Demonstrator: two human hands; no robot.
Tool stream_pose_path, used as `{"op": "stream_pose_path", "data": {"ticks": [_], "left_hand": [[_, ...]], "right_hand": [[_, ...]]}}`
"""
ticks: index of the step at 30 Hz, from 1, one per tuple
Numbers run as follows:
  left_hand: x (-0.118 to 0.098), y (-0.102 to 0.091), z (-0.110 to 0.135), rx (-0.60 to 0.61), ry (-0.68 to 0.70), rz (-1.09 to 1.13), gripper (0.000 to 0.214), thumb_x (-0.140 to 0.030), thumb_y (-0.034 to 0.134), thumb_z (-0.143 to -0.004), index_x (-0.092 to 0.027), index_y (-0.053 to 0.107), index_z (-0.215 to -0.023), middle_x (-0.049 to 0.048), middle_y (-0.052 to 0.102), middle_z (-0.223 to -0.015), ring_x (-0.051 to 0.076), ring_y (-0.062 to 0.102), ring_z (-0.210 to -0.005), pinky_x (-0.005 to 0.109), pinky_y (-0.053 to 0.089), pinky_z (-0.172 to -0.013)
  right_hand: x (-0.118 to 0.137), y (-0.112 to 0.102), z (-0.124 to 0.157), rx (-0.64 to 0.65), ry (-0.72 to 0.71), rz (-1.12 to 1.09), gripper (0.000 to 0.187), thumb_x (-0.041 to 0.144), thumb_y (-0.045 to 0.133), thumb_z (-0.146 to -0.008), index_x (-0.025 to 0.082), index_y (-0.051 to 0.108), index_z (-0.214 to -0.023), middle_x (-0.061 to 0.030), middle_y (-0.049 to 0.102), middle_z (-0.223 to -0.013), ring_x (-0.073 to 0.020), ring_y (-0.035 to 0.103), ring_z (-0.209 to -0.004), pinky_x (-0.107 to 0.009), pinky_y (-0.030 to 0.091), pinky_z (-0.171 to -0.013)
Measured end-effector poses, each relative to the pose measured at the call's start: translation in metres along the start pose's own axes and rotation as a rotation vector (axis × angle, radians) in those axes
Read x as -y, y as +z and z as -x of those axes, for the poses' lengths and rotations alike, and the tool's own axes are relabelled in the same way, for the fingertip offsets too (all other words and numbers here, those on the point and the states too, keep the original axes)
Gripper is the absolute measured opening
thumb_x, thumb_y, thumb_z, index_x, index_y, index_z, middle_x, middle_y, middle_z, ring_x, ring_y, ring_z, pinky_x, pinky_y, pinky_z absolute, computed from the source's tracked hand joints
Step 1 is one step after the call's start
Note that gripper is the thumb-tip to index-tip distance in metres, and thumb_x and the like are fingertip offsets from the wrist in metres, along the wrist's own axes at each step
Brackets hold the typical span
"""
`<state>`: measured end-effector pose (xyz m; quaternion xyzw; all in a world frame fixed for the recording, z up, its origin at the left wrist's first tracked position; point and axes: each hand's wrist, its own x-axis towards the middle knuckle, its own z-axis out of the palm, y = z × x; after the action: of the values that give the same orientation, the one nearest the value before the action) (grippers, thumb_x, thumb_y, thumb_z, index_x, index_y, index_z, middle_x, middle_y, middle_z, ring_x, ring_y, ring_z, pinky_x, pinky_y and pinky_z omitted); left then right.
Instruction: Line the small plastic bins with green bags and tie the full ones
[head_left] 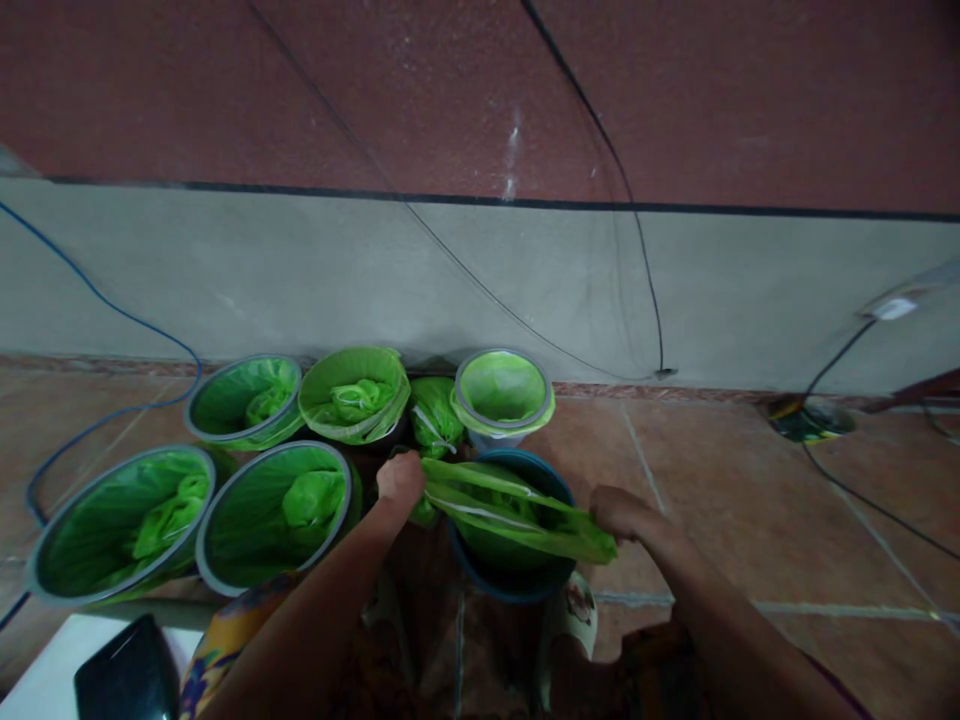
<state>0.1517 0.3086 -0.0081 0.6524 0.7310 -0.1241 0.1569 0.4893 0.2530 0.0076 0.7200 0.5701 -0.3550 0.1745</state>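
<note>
A green garbage bag (502, 500) is stretched sideways over a dark blue bin (517, 590) that stands between my feet. My left hand (401, 480) is closed on the bag's left end, beyond the bin's rim. On the other side, my right hand (619, 512) grips the bag's right end. White strips run along the bag's edge, and its lower part hangs into the bin. Behind it stands a small bin (501, 436) with a grey rim and a green liner folded outside. A tied green bundle (437, 415) lies just left of that bin.
Several green-lined bins (274, 515) stand at left with crumpled green bags inside. A phone (127, 670) lies on a white surface (56, 650) at lower left. A blue cable (112, 305) crosses the left side; black cables (600, 125) hang along the wall (712, 300).
</note>
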Motion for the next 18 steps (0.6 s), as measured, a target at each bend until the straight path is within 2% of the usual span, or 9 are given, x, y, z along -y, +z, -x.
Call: {"op": "stream_pose_path", "data": {"ticks": [4, 7, 10, 13, 16, 18], "left_hand": [[0.005, 0.003, -0.001, 0.003, 0.005, 0.023, 0.032, -0.014, 0.042, -0.089, -0.012, 0.069, -0.106, 0.0196, 0.072, -0.104, 0.029, 0.068, -0.104, 0.034, 0.053, -0.084], [0.007, 0.005, -0.003, 0.025, -0.001, 0.033, 0.031, -0.016, 0.042, -0.09, -0.01, 0.069, -0.106, 0.0203, 0.071, -0.105, 0.03, 0.068, -0.105, 0.036, 0.053, -0.084], [0.008, 0.008, -0.003, 0.051, -0.017, 0.036, 0.033, -0.027, 0.044, -0.092, -0.01, 0.068, -0.106, 0.0202, 0.07, -0.109, 0.03, 0.066, -0.108, 0.036, 0.052, -0.087], [0.002, 0.007, 0.002, 0.058, -0.014, 0.039, 0.041, -0.041, 0.047, -0.091, -0.01, 0.064, -0.112, 0.021, 0.069, -0.11, 0.031, 0.066, -0.107, 0.037, 0.052, -0.086], [-0.01, -0.001, 0.012, -0.055, 0.06, 0.024, 0.043, -0.038, 0.052, -0.088, -0.009, 0.057, -0.119, 0.0208, 0.067, -0.112, 0.031, 0.065, -0.106, 0.038, 0.052, -0.086], [-0.019, -0.009, 0.021, -0.157, 0.207, 0.032, 0.038, -0.029, 0.053, -0.087, -0.01, 0.058, -0.119, 0.0187, 0.065, -0.114, 0.029, 0.062, -0.11, 0.037, 0.049, -0.092]], "right_hand": [[-0.013, 0.014, -0.016, -0.021, -0.038, 0.081, 0.03, 0.006, 0.061, -0.056, 0.019, 0.047, -0.032, -0.006, 0.051, -0.038, -0.0253, 0.064, -0.053, -0.034, 0.048, -0.056], [-0.013, 0.017, -0.019, -0.04, -0.017, 0.106, 0.027, 0.008, 0.059, -0.062, 0.017, 0.052, -0.038, -0.0091, 0.057, -0.045, -0.0291, 0.067, -0.059, -0.038, 0.049, -0.06], [-0.005, 0.017, -0.017, -0.11, -0.055, 0.104, 0.018, 0.015, 0.057, -0.072, 0.015, 0.065, -0.056, -0.0147, 0.07, -0.068, -0.031, 0.069, -0.076, -0.038, 0.05, -0.067], [0.008, 0.019, -0.017, -0.184, -0.174, 0.085, 0.018, 0.022, 0.055, -0.08, 0.016, 0.072, -0.077, -0.0143, 0.074, -0.088, -0.0284, 0.069, -0.088, -0.034, 0.049, -0.076], [0.021, 0.028, -0.025, -0.245, -0.245, 0.017, 0.024, 0.023, 0.055, -0.083, 0.017, 0.07, -0.101, -0.0119, 0.073, -0.102, -0.0256, 0.067, -0.098, -0.033, 0.047, -0.085], [0.029, 0.036, -0.032, -0.282, -0.278, -0.045, 0.032, 0.024, 0.057, -0.084, 0.018, 0.066, -0.115, -0.0116, 0.071, -0.112, -0.0247, 0.064, -0.106, -0.032, 0.045, -0.091]]}}
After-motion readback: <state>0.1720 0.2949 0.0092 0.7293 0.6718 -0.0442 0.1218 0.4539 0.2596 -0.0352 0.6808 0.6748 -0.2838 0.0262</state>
